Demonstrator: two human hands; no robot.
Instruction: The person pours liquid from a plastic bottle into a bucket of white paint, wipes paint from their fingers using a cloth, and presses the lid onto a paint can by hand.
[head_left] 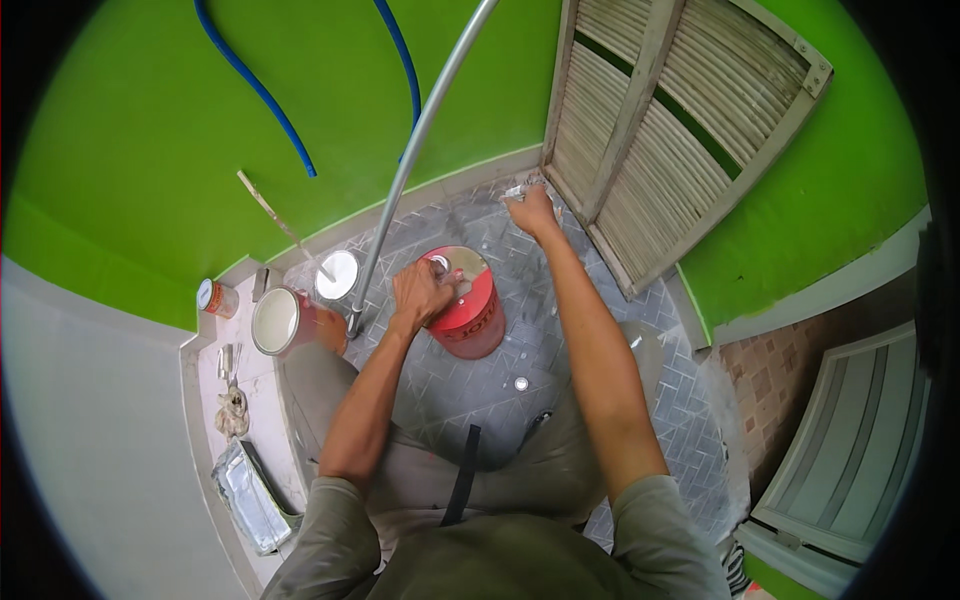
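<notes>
One red bucket (472, 338) stands on the grey tiled floor (540, 335), in front of the person and between the knees and the green wall (500, 95). Its top is part red, part greyish. The left hand (422, 292) lies over that top, fingers curled down; a small pale ring shows beside the knuckles, and I cannot tell whether the fingers grip it or only rest there. The right hand (535, 212) reaches farther out, well apart from the bucket, its fingers closed on a small pale piece (516, 191), too blurred to identify, near the foot of a slatted shutter (632, 110). Nearer the knees, a white cap (521, 384) lies on the floor. To the left, a metal pole (420, 135) slants upward; beyond it a stick (268, 212) leans out of a white pail (337, 276). A larger tub (276, 321) and a small can (208, 296) stand nearby. Along the ledge (264, 388) lie a rag (232, 412) and a silvery tray (250, 495). Two blue hoses (262, 92) hang against the wall; a louvred door (840, 440) stands at lower right
</notes>
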